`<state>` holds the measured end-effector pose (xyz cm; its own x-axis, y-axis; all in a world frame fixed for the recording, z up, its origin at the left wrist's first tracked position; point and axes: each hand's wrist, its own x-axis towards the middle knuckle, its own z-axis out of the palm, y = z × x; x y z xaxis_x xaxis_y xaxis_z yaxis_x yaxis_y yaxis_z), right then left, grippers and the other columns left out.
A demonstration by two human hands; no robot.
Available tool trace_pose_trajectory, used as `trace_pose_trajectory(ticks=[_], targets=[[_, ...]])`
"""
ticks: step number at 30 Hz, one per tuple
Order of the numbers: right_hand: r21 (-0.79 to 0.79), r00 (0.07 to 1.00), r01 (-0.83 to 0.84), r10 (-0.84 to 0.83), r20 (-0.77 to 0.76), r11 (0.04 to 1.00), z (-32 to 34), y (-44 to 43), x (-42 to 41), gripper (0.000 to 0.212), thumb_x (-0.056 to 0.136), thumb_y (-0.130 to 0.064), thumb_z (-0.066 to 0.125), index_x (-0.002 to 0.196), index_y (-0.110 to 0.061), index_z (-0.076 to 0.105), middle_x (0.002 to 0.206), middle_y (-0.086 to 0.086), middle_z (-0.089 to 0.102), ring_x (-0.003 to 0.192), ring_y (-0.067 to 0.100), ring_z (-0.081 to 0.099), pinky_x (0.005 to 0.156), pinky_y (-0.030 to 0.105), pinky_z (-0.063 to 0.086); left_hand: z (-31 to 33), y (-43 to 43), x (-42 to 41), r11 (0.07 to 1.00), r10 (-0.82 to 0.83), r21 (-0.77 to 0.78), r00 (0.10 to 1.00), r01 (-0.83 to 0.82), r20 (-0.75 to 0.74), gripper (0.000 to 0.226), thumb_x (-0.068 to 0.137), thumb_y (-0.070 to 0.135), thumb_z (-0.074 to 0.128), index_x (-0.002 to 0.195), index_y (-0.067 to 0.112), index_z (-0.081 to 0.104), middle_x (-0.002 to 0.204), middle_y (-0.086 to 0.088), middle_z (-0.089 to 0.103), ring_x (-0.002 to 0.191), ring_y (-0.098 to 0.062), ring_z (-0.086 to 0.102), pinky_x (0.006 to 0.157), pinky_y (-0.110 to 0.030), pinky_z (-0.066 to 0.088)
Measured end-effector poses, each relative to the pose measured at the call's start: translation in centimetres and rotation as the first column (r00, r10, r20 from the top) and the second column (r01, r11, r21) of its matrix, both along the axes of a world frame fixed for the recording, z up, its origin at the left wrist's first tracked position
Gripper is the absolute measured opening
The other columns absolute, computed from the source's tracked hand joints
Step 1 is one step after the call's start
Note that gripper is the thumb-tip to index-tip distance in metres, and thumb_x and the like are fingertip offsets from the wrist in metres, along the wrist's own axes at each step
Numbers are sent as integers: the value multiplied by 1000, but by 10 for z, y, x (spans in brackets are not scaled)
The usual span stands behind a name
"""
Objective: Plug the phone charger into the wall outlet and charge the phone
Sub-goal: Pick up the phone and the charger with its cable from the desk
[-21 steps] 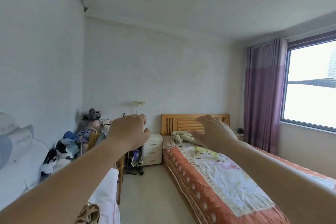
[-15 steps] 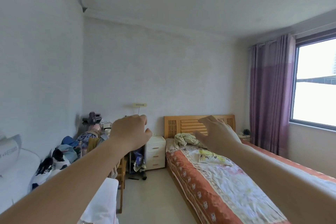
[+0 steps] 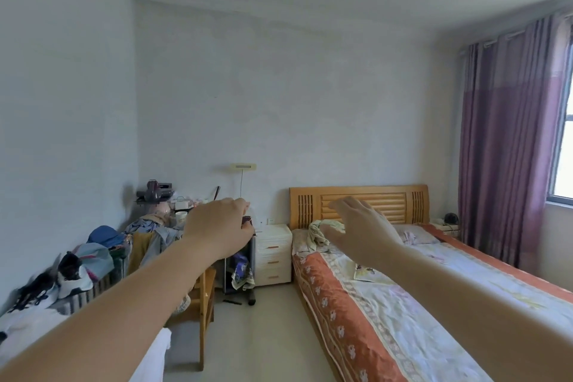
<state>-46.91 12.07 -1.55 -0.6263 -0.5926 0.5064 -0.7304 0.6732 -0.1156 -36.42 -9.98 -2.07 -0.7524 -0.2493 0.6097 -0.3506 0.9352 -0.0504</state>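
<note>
Both of my bare arms reach forward at chest height in a bedroom. My left hand [image 3: 218, 228] is loosely curled, thumb and fingers apart, with nothing seen in it. My right hand [image 3: 362, 234] is open, palm down, fingers pointing left, over the head of the bed [image 3: 381, 313]. A small white wall outlet [image 3: 270, 221] sits low on the far wall, just above a white bedside drawer unit [image 3: 273, 254] between my hands. I see no phone or charger that I can tell apart.
A cluttered desk [image 3: 161, 226] with clothes, a mug and a wooden chair [image 3: 204, 298] stands left of the drawers. The wooden headboard [image 3: 359, 201], purple curtains [image 3: 508, 139] and a window are on the right. A strip of floor [image 3: 266, 329] runs between desk and bed.
The view has swung left and dipped, pushing the window toward the right edge. Both hands stay raised in nearly the same pose; the right hand has opened out a little.
</note>
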Motion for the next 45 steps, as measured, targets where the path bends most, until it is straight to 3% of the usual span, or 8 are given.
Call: trace_pose_trajectory(ticks=[3, 8, 20, 24, 28, 33, 38, 45], targets=[[28, 1000, -25, 25, -1, 999, 5, -9, -63, 51, 91, -48, 43, 134, -20, 43, 143, -2, 44, 128, 20, 41, 106, 38, 33, -2, -4, -54, 999, 44, 17, 999, -44, -12, 40, 91, 36, 42, 127, 26, 53, 106, 5, 68, 86, -14, 60, 91, -37, 44], [40, 997, -67, 66, 30, 997, -2, -35, -156, 46, 90, -45, 44, 127, -17, 48, 138, 0, 47, 124, 23, 43, 99, 37, 38, -14, -28, -135, 994, 100, 40, 995, -100, 18, 25, 89, 36, 42, 100, 19, 58, 81, 4, 62, 73, -15, 60, 76, -34, 51], [42, 987, -160, 159, 8, 986, -32, -187, -367, 56, 91, -50, 43, 139, -22, 38, 146, -5, 40, 131, 19, 39, 104, 36, 36, -43, -184, -332, 983, 182, 17, 983, -183, 20, 32, 87, 38, 42, 107, 19, 59, 96, 3, 67, 87, -18, 62, 80, -36, 51], [41, 987, -163, 163, 17, 986, -24, -253, -442, 57, 91, -50, 44, 140, -22, 37, 147, -5, 38, 132, 18, 37, 105, 36, 35, -46, -247, -409, 982, 188, -6, 978, -188, 95, 31, 91, 39, 41, 111, 19, 55, 100, 2, 64, 82, -16, 59, 62, -29, 40], [45, 986, -161, 158, 47, 986, -26, -308, -514, 57, 92, -49, 43, 142, -22, 35, 148, -4, 37, 134, 19, 36, 107, 36, 33, -42, -299, -483, 982, 189, -14, 974, -189, 125, 29, 91, 39, 41, 107, 19, 54, 98, 1, 61, 82, -18, 60, 61, -30, 40], [72, 982, -165, 157, 104, 984, -50, -368, -605, 58, 92, -49, 42, 142, -21, 34, 148, -2, 37, 133, 20, 37, 106, 37, 34, -54, -356, -569, 986, 167, -5, 975, -168, 146, 24, 90, 36, 41, 99, 18, 54, 89, 3, 54, 80, -19, 55, 65, -32, 43], [99, 977, -182, 169, 128, 978, -66, -426, -702, 58, 92, -50, 42, 142, -21, 33, 146, -1, 40, 131, 22, 39, 106, 37, 36, -73, -419, -652, 976, 216, -32, 957, -214, 192, 29, 90, 38, 40, 106, 18, 55, 102, 2, 62, 86, -18, 56, 63, -31, 36], [111, 962, -255, 240, 130, 961, -66, -525, -850, 56, 92, -49, 42, 140, -23, 36, 145, -2, 41, 132, 20, 38, 107, 37, 33, -74, -511, -787, 942, 333, -27, 917, -335, 218, 31, 89, 38, 41, 108, 19, 55, 106, 1, 64, 94, -21, 60, 65, -32, 40]])
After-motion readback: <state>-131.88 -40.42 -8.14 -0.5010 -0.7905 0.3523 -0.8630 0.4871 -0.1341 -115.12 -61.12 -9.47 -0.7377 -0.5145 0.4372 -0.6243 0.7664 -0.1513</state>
